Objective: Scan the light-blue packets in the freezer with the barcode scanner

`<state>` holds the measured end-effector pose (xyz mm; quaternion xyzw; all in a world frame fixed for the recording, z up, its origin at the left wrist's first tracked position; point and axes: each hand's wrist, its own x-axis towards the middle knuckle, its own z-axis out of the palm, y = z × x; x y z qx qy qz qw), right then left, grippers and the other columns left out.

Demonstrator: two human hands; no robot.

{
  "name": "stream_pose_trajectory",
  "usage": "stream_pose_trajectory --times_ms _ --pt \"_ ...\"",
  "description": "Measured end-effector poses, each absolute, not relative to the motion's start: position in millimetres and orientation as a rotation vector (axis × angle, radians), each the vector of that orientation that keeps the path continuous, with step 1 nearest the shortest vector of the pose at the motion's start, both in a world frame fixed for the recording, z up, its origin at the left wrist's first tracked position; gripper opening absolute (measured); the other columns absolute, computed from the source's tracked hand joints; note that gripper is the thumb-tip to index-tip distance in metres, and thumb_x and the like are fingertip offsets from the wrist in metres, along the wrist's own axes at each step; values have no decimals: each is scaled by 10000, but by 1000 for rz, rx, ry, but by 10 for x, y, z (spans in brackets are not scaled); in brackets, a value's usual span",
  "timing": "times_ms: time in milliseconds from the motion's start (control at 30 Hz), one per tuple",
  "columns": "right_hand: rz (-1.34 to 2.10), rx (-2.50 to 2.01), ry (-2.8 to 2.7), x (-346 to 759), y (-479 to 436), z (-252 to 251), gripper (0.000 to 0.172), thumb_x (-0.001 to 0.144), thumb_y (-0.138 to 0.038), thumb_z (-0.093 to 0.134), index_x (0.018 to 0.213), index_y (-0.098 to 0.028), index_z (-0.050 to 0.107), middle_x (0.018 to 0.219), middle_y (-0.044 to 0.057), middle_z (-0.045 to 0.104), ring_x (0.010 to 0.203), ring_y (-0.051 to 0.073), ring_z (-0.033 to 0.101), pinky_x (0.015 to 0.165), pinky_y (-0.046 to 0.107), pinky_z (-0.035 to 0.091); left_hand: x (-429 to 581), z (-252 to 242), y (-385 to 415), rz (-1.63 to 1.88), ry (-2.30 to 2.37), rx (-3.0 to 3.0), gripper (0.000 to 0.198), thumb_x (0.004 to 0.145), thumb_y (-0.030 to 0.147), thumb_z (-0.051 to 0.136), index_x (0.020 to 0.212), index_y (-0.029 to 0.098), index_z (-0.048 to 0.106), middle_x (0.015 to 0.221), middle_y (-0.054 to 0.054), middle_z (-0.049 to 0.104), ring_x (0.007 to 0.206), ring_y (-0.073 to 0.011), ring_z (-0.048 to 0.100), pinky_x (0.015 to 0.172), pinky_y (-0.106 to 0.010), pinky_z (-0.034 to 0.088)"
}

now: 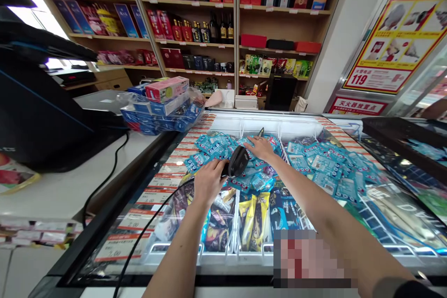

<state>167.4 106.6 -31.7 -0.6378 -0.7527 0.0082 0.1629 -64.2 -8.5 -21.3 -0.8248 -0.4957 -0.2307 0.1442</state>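
My left hand (pixel 208 181) is closed around a black handheld barcode scanner (pixel 239 162), whose head tilts over the packets to the right. A black cable (pixel 142 233) trails from the scanner toward the lower left. With fingers apart, my right hand (pixel 261 148) lies on the blue packets (pixel 218 145) at the far side of the spread. Just beyond its fingertips is a small dark pointed item (pixel 261 132) that I cannot make out. More blue packets (pixel 326 163) lie scattered to the right.
A chest freezer (pixel 240 257) holds wrapped ice creams (pixel 256 219) in wire baskets beneath the packets. Plastic-wrapped boxes (pixel 164 107) stand at the left on the counter (pixel 45 200), by a black checkout machine (pixel 42 98). Stocked shelves (pixel 188 2) line the back.
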Motion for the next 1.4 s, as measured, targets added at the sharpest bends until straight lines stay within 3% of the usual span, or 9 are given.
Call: stream_pose_trajectory --times_ms 267,433,600,733,833,967,1133,1267,1400 --pt "143 -1789 -2024 1710 501 -347 591 883 -622 226 1277 -278 503 1312 80 515 1288 268 354 1031 480 287 -606 -182 -214 -694 -1424 -2384 385 766 281 589 1140 222 521 1031 -76 613 977 -246 571 774 -334 431" --pt "421 -1595 -1994 2005 312 -266 618 925 -553 92 1343 -247 429 1385 21 447 1294 162 374 1058 345 303 -584 -176 -254 -667 -1404 -2377 392 768 283 577 1152 223 522 1025 -84 617 985 -248 570 783 -334 433" --pt "644 -1472 -1886 2455 14 -182 607 906 -596 182 1314 -251 470 1353 49 484 1245 197 437 994 363 374 -475 -89 -278 -640 -1362 -2365 392 759 275 585 1142 208 532 1010 -85 619 964 -252 575 767 -335 430" --pt "501 -1486 -2002 2550 -231 -187 664 802 -703 352 1268 -258 511 1304 79 505 1208 243 444 974 390 372 -324 22 -283 -611 -1334 -2360 349 783 279 555 1124 206 543 968 -79 623 930 -246 581 751 -329 424" --pt "253 -1644 -1992 2469 -296 -252 735 636 -765 524 1115 -215 609 1171 122 543 1176 287 428 973 428 352 -215 85 -271 -608 -1336 -2358 324 798 301 542 1111 216 548 957 -75 622 919 -238 586 736 -317 422" --pt "169 -1741 -1879 2392 -241 -360 607 537 -713 654 874 -208 644 1023 100 582 1083 296 479 929 444 375 -119 105 -262 -628 -1355 -2345 327 792 312 553 1109 230 548 961 -67 622 911 -232 590 700 -306 418" --pt "388 -1602 -1554 2514 -130 -398 406 686 -517 634 933 -197 600 904 39 627 848 200 594 781 348 476 -78 80 -261 -621 -1372 -2334 332 795 321 551 1112 225 542 960 -61 625 915 -228 589 687 -299 416" --pt "400 -1561 -1364 2718 -158 -389 422 843 -473 416 1151 -194 486 763 13 605 662 175 605 656 335 504 -44 88 -231 -664 -1396 -2318 345 789 320 557 1122 234 536 965 -58 627 911 -223 589 664 -287 411" --pt "419 -1472 -1237 2913 -236 -442 448 870 -473 339 1223 -210 423 739 22 587 590 187 613 569 335 504 50 101 -178 -716 -1387 -2331 338 791 321 556 1117 233 545 967 -60 628 907 -225 590 659 -287 408"
